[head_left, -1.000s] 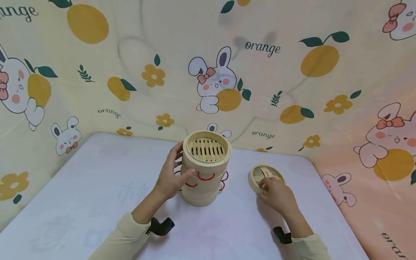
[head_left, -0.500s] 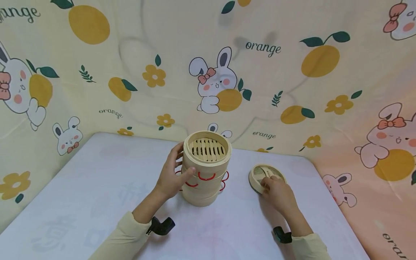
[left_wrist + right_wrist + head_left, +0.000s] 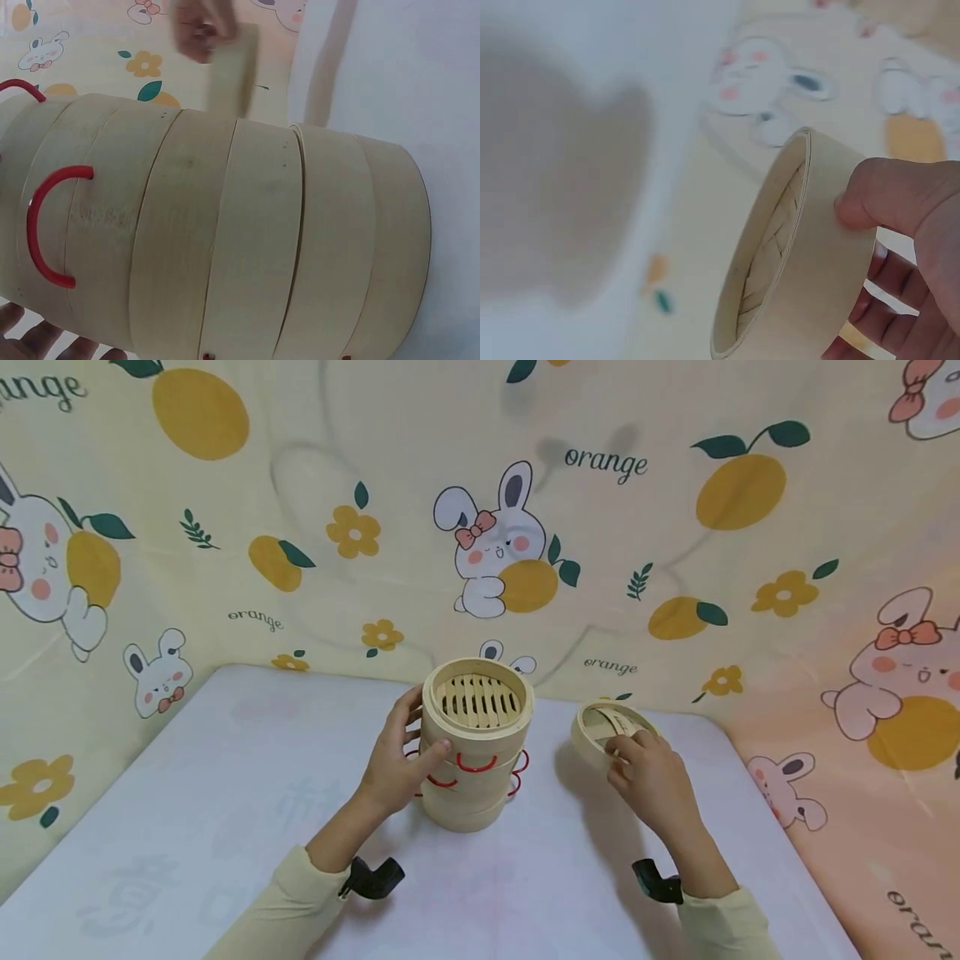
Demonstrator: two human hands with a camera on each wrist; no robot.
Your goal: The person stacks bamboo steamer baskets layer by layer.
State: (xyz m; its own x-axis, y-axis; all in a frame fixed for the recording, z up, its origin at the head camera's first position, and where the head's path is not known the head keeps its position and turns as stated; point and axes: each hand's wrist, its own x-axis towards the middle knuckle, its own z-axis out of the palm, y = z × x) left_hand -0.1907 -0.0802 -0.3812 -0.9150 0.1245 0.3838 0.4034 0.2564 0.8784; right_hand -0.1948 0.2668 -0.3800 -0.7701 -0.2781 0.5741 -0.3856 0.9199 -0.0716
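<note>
A stack of bamboo steamers [image 3: 465,810] with red loop handles stands upright on the table. Its top tier is uncovered, showing the slatted rack [image 3: 480,700] inside. My left hand [image 3: 392,768] grips the upper stack from the left, thumb on the front; in the left wrist view its fingers [image 3: 45,341] show only at the lower edge. My right hand [image 3: 660,785] holds the bamboo steamer lid [image 3: 596,727] above the table to the right of the stack. In the right wrist view, the thumb presses the side wall of the tilted lid [image 3: 817,247], whose woven underside faces left.
The white table [image 3: 247,802] stretches out on both sides of the stack. Right behind it hangs a cloth [image 3: 420,568] printed with rabbits and oranges. A black wrist camera mount [image 3: 375,878] sticks out from the left wrist, another [image 3: 657,881] from the right.
Over the last half second my right hand has lifted the lid off the table, and its shadow has separated from it. My left hand and the stack stay in place.
</note>
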